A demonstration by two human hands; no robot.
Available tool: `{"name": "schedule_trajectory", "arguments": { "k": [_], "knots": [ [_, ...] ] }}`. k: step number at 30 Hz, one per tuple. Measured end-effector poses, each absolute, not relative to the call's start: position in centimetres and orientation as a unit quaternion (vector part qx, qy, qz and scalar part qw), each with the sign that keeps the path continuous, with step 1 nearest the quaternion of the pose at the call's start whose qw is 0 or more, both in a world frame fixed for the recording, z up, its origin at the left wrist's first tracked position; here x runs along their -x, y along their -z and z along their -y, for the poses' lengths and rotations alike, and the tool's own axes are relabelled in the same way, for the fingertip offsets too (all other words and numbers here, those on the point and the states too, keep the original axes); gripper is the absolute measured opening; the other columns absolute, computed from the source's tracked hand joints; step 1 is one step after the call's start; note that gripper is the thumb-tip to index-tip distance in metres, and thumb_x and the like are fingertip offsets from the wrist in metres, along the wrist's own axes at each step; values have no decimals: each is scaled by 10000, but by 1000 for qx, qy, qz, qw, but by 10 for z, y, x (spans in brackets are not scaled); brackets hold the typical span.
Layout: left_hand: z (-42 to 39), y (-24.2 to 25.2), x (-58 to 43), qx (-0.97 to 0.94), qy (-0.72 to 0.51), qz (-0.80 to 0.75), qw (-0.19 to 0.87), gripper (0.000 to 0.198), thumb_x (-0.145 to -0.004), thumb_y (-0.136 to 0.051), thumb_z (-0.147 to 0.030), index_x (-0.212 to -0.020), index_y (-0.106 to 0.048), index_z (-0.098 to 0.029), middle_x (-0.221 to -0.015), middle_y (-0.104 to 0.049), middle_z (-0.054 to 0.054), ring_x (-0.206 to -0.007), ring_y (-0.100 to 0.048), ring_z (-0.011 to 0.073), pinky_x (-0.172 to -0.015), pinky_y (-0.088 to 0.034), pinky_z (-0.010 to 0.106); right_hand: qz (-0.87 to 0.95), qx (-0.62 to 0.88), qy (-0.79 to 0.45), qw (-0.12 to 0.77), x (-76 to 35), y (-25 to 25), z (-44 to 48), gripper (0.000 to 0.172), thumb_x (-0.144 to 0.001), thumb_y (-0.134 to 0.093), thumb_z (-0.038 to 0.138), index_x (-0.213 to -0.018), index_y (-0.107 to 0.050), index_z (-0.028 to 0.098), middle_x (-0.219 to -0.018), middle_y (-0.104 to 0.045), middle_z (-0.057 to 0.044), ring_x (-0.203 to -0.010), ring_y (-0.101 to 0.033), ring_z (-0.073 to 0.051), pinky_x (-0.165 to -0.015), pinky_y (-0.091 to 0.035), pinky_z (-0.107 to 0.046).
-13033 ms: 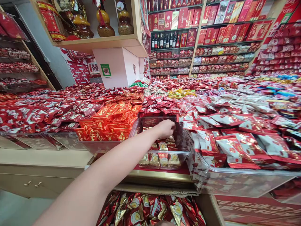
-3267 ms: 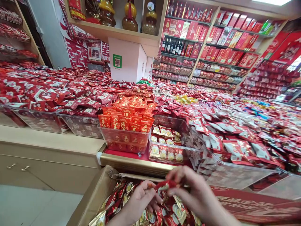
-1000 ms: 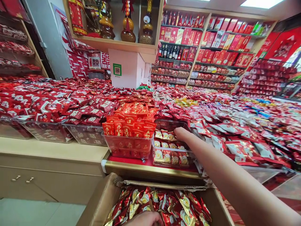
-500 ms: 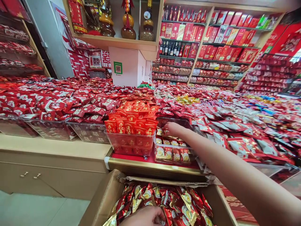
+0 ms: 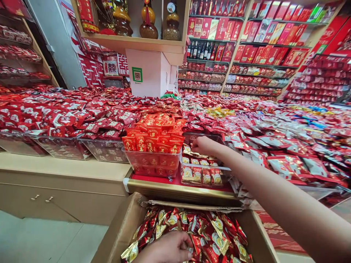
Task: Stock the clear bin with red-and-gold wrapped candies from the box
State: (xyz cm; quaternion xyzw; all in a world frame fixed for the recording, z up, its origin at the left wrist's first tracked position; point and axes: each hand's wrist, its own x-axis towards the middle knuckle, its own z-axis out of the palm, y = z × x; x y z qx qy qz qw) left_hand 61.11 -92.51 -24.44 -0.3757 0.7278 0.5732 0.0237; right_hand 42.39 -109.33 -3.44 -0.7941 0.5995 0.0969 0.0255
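Note:
My left hand (image 5: 172, 247) is in an opened cardboard box (image 5: 119, 233), with fingers curled against loose red-and-gold wrapped candies (image 5: 216, 239). Whatever lies under those fingers is hidden. Farther forward, my right hand (image 5: 204, 146) reaches inside a clear plastic bin (image 5: 204, 181). Its fingers are closed and point down at a wrapped candy (image 5: 188, 149) at the bin's left side; the fingertips are partly hidden. Neat rows of the same kind of candy show through the bin's front wall, and the back of the bin is darker and lower.
A clear bin of orange-red packets (image 5: 153, 160) stands directly left of the one I reach into. Heaped bins of red packets (image 5: 63, 118) line the counter (image 5: 63, 170). White-and-red packets (image 5: 279, 146) spread out under my right forearm. A shelf unit (image 5: 153, 44) overhangs the display.
The view has tilted down slightly, so the scene sits higher. My right hand has shifted slightly within the bin, its fingers more curled. The left hand shows more fully among the box's candies.

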Motion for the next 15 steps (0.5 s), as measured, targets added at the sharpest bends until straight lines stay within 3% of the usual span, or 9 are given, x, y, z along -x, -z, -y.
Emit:
{"name": "schedule_trajectory", "arguments": {
  "k": [6, 15],
  "knots": [
    [926, 240, -610, 379, -568, -730, 32, 321, -640, -566, -317, -947, -618, -240, -727, -613, -11, -588, -470, 123, -558, -368, 242, -563, 798, -144, 159, -432, 52, 1085, 230, -709, -545, 235, -888, -686, 205, -790, -697, 5, -644, -607, -113, -539, -418, -171],
    [927, 240, -611, 385, -587, -711, 38, 326, -661, -559, -323, -968, -594, -217, -698, -602, -14, -567, -485, 116, -538, -379, 222, -560, 796, -167, 155, -438, 60, 1089, 265, -695, -539, 220, -910, -684, 168, -873, -691, -50, -772, -608, -166, -616, -428, -206]
  ]
}}
